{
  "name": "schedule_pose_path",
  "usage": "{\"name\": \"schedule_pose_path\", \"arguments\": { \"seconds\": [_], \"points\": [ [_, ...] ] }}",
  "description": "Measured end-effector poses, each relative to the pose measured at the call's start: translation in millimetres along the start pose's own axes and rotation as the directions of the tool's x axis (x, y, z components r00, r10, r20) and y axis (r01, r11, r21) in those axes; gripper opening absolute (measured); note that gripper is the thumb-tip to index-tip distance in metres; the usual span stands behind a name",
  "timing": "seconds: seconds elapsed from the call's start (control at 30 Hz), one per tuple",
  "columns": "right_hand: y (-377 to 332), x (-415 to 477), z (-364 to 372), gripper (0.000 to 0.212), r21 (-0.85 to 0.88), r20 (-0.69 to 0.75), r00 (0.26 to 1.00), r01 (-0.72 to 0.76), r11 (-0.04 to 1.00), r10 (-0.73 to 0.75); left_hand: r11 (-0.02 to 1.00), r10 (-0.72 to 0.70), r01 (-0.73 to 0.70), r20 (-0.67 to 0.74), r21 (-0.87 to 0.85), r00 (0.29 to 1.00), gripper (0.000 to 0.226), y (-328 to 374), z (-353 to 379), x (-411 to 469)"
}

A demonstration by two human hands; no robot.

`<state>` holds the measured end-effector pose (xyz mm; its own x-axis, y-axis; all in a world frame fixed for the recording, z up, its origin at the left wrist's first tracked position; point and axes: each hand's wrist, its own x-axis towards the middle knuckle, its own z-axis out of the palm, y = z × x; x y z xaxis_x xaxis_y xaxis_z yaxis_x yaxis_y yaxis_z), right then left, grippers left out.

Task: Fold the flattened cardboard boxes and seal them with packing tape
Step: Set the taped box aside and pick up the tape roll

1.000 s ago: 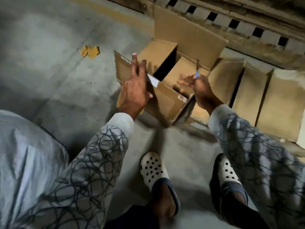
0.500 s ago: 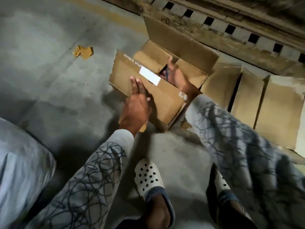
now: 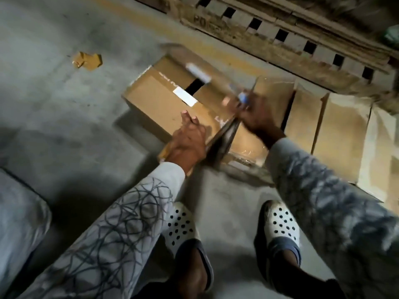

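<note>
left hand (image 3: pixel 189 137), fingers pressed together, lies flat on the box (image 3: pixel 155 98). right hand (image 3: pixel 257 119) grips a blue-tipped tool (image 3: pixel 243 98); align flaps squarely.

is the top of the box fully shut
No, a dark gap shows between the flaps of the cardboard box, whose near flap the left hand presses flat.

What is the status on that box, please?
Left hand flat on cardboard box. Right hand grips blue-tipped tool, blurred. Flaps nearly shut, small gap mid-seam. Nothing blocking.
</note>
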<state>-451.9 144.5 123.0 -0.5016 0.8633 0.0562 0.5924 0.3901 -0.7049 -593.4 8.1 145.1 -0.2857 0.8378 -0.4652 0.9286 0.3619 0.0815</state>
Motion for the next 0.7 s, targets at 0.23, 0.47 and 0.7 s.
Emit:
{"name": "schedule_pose_path", "arguments": {
  "seconds": [0.23,0.47,0.7],
  "points": [
    [-33,-57,72,0.071,-0.547,0.232,0.969,0.199,0.813,-0.082,0.913,-0.384,0.293,-0.355,-0.283,0.852,0.043,-81,4,26],
    [-69,-75,87,0.092,-0.506,0.212,0.977,0.087,0.858,0.027,0.948,-0.133,0.009,-0.37,-0.317,0.919,0.067,-106,-14,71],
    [-80,-66,76,0.089,-0.398,0.199,0.967,-0.072,0.915,0.162,0.969,-0.068,-0.043,-0.431,-0.244,0.9,0.061,-110,-7,70]
  ]
}}
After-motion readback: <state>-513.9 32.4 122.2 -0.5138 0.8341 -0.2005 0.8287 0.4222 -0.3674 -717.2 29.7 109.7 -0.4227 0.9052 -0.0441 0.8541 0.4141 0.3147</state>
